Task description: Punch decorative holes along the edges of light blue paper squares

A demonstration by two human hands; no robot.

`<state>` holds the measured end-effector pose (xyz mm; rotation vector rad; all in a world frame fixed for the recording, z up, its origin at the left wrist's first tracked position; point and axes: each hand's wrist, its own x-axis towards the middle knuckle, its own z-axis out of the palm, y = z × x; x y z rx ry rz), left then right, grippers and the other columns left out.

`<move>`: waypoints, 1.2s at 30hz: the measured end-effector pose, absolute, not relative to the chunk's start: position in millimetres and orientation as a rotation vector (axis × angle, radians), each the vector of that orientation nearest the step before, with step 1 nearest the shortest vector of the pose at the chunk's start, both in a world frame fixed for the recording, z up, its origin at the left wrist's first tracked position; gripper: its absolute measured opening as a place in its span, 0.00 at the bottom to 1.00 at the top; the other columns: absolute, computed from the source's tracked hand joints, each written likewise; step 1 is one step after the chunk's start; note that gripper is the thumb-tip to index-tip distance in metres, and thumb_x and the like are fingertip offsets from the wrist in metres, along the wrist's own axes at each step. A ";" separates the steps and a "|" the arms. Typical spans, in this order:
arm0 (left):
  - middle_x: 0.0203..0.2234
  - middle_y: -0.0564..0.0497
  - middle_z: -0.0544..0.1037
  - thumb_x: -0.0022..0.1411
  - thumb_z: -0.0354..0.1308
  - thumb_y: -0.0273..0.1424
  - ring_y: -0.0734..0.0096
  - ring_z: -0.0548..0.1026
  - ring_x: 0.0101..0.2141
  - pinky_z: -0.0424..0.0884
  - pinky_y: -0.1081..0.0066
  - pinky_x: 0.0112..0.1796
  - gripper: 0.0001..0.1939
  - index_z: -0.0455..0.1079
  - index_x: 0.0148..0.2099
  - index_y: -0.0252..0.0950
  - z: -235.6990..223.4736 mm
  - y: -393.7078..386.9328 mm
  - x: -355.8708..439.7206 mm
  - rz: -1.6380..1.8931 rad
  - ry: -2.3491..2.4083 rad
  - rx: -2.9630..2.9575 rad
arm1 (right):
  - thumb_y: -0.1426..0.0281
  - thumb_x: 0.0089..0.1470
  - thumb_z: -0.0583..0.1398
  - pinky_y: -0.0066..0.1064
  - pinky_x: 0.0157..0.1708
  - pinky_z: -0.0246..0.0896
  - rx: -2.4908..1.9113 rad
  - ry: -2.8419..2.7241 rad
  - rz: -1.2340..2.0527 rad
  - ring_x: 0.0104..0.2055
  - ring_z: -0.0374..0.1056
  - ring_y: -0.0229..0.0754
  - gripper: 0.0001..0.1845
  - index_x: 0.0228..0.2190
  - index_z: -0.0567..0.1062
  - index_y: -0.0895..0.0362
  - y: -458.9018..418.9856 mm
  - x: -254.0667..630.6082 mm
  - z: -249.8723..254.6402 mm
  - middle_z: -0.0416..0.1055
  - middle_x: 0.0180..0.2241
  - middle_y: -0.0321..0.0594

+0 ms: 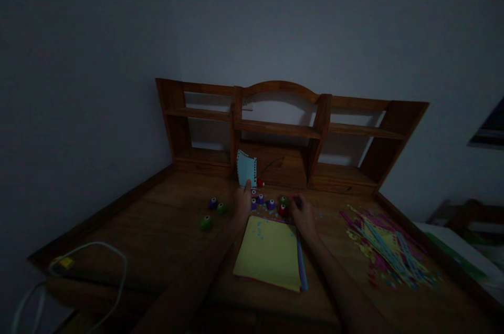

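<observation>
Desk (149,223): brown wood, smooth top, raised edging at the sides. Wooden shelf unit (275,126) is set along the back; open rectangular bays, arched top rail in the middle, low drawer fronts at both sides.

Paper strips (386,244) are heaped loosely on the right side: pink, blue, yellow, long and thin, some with scalloped edges. White cord (125,265) is looped over the front left corner, smooth, near a small yellow block (66,263).

Paper stack (271,255) is laid flat in front, yellow sheet on top, blue and red edges exposed at the right side.

Light blue sheet (247,170) is held up by the left hand (241,204), thumb raised against its lower edge, fingers closed on it. Sheet is slightly curved, borders lined with small punched holes; located in front of the shelf unit's middle panel.

Right hand (303,214) is placed just beside a red punch (282,210) and a green punch (283,200); fingers bent, grasp can't be told, too dark.

Other rounded punches, purple, green and red, are scattered around. Tiny blue paper bits (260,230) are sprinkled on the stack.
</observation>
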<state>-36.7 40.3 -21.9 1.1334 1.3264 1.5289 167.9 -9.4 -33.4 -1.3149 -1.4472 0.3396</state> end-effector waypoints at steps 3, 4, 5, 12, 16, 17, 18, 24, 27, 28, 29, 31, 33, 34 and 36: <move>0.28 0.45 0.79 0.59 0.51 0.51 0.62 0.78 0.25 0.69 0.71 0.23 0.26 0.71 0.42 0.32 -16.3 36.1 -32.6 1.589 1.226 1.077 | 0.59 0.57 0.53 0.35 0.37 0.62 -1.296 -1.424 0.325 0.36 0.70 0.46 0.16 0.35 0.74 0.56 -14.2 165.5 -27.3 0.75 0.33 0.43; 0.31 0.45 0.79 0.59 0.53 0.50 0.63 0.78 0.27 0.69 0.71 0.23 0.24 0.71 0.44 0.33 -13.8 34.2 -30.5 1.623 1.168 1.048 | 0.59 0.57 0.53 0.35 0.37 0.62 -1.284 -1.410 0.324 0.36 0.70 0.47 0.16 0.35 0.74 0.56 -16.2 164.4 -24.6 0.75 0.34 0.43; 0.33 0.45 0.79 0.59 0.54 0.49 0.63 0.78 0.29 0.70 0.71 0.24 0.23 0.70 0.45 0.33 -11.0 32.1 -28.2 1.660 1.103 1.019 | 0.58 0.57 0.53 0.35 0.38 0.63 -1.270 -1.395 0.325 0.37 0.70 0.47 0.16 0.35 0.73 0.56 -18.0 163.3 -22.1 0.75 0.34 0.44; 0.38 0.42 0.78 0.56 0.60 0.44 0.59 0.78 0.36 0.75 0.67 0.31 0.25 0.68 0.51 0.34 7.0 16.5 -16.7 1.664 0.722 0.921 | 0.54 0.55 0.56 0.37 0.39 0.66 -1.142 -1.340 0.481 0.40 0.70 0.48 0.18 0.38 0.73 0.55 -22.0 157.9 -14.0 0.75 0.37 0.43; 0.36 0.41 0.79 0.56 0.60 0.46 0.57 0.78 0.36 0.75 0.64 0.34 0.25 0.69 0.47 0.32 9.6 8.2 -10.9 1.530 0.634 0.921 | 0.52 0.53 0.58 0.38 0.38 0.69 -1.069 -1.330 0.678 0.43 0.71 0.50 0.21 0.40 0.75 0.55 -26.6 151.9 -8.9 0.75 0.40 0.44; 0.37 0.41 0.79 0.56 0.60 0.46 0.58 0.78 0.36 0.75 0.64 0.34 0.25 0.70 0.47 0.32 8.9 6.7 -9.2 1.517 0.629 0.919 | 0.52 0.53 0.58 0.38 0.38 0.69 -1.048 -1.333 0.731 0.43 0.71 0.51 0.21 0.40 0.75 0.54 -28.8 149.8 -6.8 0.75 0.40 0.44; 0.37 0.41 0.79 0.55 0.60 0.46 0.58 0.78 0.37 0.75 0.64 0.35 0.24 0.70 0.46 0.32 7.8 5.6 -7.7 1.507 0.625 0.918 | 0.52 0.53 0.58 0.39 0.39 0.69 -1.029 -1.337 0.792 0.42 0.72 0.51 0.21 0.40 0.75 0.54 -31.2 147.7 -4.6 0.76 0.39 0.43; 0.39 0.42 0.78 0.53 0.63 0.43 0.62 0.77 0.34 0.75 0.65 0.35 0.23 0.71 0.45 0.31 0.2 5.2 -4.7 1.474 0.606 0.929 | 0.53 0.52 0.61 0.42 0.40 0.71 -0.918 -1.315 1.075 0.35 0.75 0.48 0.21 0.41 0.77 0.56 -35.2 141.4 0.3 0.78 0.36 0.44; 0.37 0.43 0.78 0.53 0.64 0.43 0.64 0.77 0.32 0.74 0.66 0.34 0.22 0.72 0.44 0.31 -0.1 4.3 -4.9 1.414 0.613 0.934 | 0.54 0.49 0.63 0.44 0.43 0.70 -0.897 -1.281 1.120 0.36 0.75 0.48 0.23 0.42 0.77 0.56 -31.3 142.9 -3.1 0.78 0.38 0.44; 0.36 0.43 0.78 0.53 0.64 0.43 0.63 0.77 0.33 0.74 0.65 0.34 0.22 0.72 0.43 0.31 0.3 3.5 -4.7 1.390 0.605 0.938 | 0.54 0.48 0.64 0.44 0.43 0.70 -0.894 -1.269 1.135 0.37 0.75 0.48 0.23 0.42 0.77 0.56 -30.4 143.4 -4.1 0.78 0.38 0.44; 0.37 0.43 0.78 0.52 0.64 0.42 0.62 0.77 0.34 0.74 0.65 0.35 0.22 0.72 0.43 0.31 0.9 2.7 -4.5 1.372 0.588 0.941 | 0.54 0.47 0.65 0.44 0.43 0.70 -0.892 -1.255 1.150 0.36 0.75 0.48 0.23 0.41 0.77 0.56 -29.9 143.9 -4.8 0.78 0.38 0.44; 0.39 0.42 0.78 0.52 0.65 0.42 0.59 0.77 0.37 0.74 0.63 0.37 0.22 0.72 0.45 0.32 2.3 1.2 -3.7 1.349 0.542 0.944 | 0.55 0.45 0.67 0.44 0.43 0.70 -0.885 -1.233 1.180 0.37 0.76 0.49 0.23 0.39 0.78 0.56 -30.0 144.1 -5.3 0.78 0.38 0.45; 0.39 0.41 0.78 0.52 0.64 0.42 0.58 0.77 0.39 0.74 0.63 0.38 0.22 0.72 0.45 0.32 3.7 0.6 -3.0 1.327 0.506 0.940 | 0.57 0.44 0.67 0.44 0.45 0.69 -0.873 -1.222 1.199 0.38 0.75 0.48 0.22 0.39 0.78 0.56 -30.5 143.7 -5.3 0.78 0.39 0.44; 0.38 0.40 0.79 0.53 0.64 0.43 0.57 0.77 0.39 0.74 0.63 0.37 0.22 0.72 0.45 0.32 4.4 0.9 -2.9 1.316 0.499 0.936 | 0.57 0.44 0.68 0.43 0.45 0.69 -0.867 -1.221 1.206 0.39 0.75 0.48 0.22 0.40 0.77 0.56 -30.5 143.5 -5.7 0.78 0.39 0.44; 0.36 0.40 0.79 0.53 0.63 0.44 0.57 0.77 0.37 0.74 0.64 0.35 0.23 0.72 0.43 0.31 5.1 2.5 -3.5 1.328 0.496 0.924 | 0.59 0.44 0.68 0.43 0.47 0.68 -0.844 -1.201 1.219 0.40 0.75 0.47 0.21 0.40 0.77 0.55 -29.1 143.2 -7.8 0.78 0.40 0.44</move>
